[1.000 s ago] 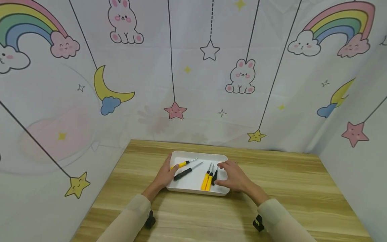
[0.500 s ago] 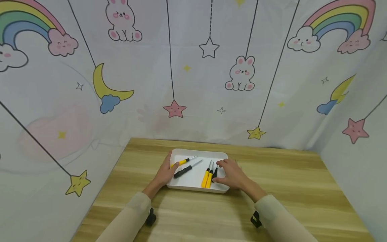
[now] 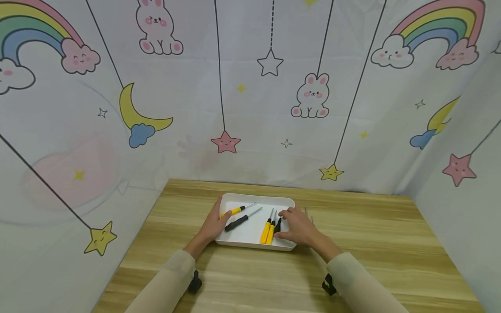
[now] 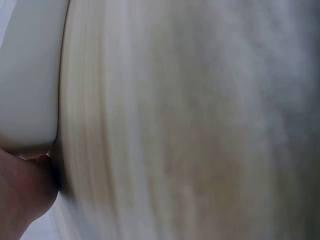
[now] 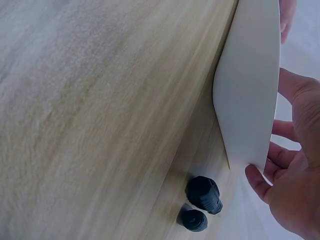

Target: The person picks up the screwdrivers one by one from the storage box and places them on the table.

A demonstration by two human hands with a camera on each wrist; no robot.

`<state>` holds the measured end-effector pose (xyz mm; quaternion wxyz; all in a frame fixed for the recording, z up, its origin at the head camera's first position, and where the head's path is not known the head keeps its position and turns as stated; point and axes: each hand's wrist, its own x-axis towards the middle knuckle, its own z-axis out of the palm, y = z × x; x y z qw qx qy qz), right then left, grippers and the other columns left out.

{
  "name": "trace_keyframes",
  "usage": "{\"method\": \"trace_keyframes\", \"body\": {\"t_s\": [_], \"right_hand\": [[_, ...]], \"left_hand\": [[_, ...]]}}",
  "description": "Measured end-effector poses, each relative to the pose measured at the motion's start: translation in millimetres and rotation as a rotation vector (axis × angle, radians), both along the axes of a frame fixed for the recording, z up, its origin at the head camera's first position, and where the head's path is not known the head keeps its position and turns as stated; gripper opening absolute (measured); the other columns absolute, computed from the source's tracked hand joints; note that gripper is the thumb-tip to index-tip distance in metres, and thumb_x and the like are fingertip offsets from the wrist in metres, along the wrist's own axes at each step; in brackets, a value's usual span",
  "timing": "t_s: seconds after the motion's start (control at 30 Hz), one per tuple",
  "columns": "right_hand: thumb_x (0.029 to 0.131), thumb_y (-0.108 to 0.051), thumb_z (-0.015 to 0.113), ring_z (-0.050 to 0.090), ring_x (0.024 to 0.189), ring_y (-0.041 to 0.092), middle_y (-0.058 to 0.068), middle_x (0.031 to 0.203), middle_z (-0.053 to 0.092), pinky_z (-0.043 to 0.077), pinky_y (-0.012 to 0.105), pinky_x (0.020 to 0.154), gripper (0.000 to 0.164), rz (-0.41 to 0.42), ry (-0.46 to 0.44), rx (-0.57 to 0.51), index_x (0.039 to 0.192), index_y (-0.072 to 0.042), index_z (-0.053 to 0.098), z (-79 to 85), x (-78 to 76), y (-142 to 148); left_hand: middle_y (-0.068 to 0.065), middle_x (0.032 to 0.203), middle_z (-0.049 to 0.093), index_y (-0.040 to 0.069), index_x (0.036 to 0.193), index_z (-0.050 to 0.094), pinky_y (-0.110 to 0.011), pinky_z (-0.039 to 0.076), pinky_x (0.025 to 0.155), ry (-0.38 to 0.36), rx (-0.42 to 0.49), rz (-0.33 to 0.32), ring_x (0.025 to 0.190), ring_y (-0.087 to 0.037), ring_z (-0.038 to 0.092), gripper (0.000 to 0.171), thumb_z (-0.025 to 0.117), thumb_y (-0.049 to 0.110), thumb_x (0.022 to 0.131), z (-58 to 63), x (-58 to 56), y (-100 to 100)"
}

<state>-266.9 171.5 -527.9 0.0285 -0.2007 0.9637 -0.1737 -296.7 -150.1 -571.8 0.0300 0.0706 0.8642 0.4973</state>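
Note:
In the head view my left hand (image 3: 214, 221) holds the white tray (image 3: 250, 245) at its left side, thumb over the rim. My right hand (image 3: 299, 226) reaches over the right rim with bent fingers. A small black screwdriver (image 3: 277, 226) lies between its thumb and forefinger; whether they pinch it cannot be seen. Two yellow screwdrivers (image 3: 265, 231) (image 3: 271, 234) lie beside it. At the tray's left lie another yellow screwdriver (image 3: 236, 211) and a black-handled screwdriver (image 3: 236, 223). In the right wrist view the right little finger (image 5: 257, 182) is at the rim.
Two black handles (image 5: 203, 194) (image 5: 194, 220) lie on the wooden table (image 3: 375, 243), right of the tray; thin shafts (image 3: 306, 211) show behind the right hand in the head view. A printed curtain (image 3: 258, 165) hangs behind the table and along its sides.
The right hand has shifted slightly left over the small black screwdriver, its thumb lying closer to the handle. The left hand and the tray stay in place.

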Motion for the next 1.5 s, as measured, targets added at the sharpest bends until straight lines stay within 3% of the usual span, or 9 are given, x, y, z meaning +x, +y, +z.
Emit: {"method": "trace_keyframes", "body": {"t_s": [0.77, 1.5], "right_hand": [[0.082, -0.05, 0.09, 0.054, 0.116, 0.032, 0.013, 0.128, 0.066, 0.048, 0.052, 0.096, 0.066, -0.025, -0.022, 0.061, 0.129, -0.007, 0.072, -6.2, -3.3, -8.4], [0.084, -0.044, 0.09, 0.055, 0.113, 0.031, 0.013, 0.126, 0.065, 0.049, 0.051, 0.092, 0.061, -0.018, -0.029, 0.107, 0.128, -0.007, 0.072, -5.1, -2.4, -14.5]], "left_hand": [[-0.02, 0.176, 0.013, 0.005, 0.17, 0.008, -0.057, 0.013, 0.129, 0.006, 0.002, -0.002, 0.161, -0.039, 0.013, 0.076, 0.052, 0.027, 0.113, 0.0, -0.2, 0.8], [-0.021, 0.175, 0.015, 0.005, 0.171, 0.009, -0.057, 0.014, 0.129, 0.016, -0.007, 0.003, 0.161, -0.04, 0.016, 0.076, 0.052, 0.027, 0.112, -0.6, 0.6, -0.6]]}}
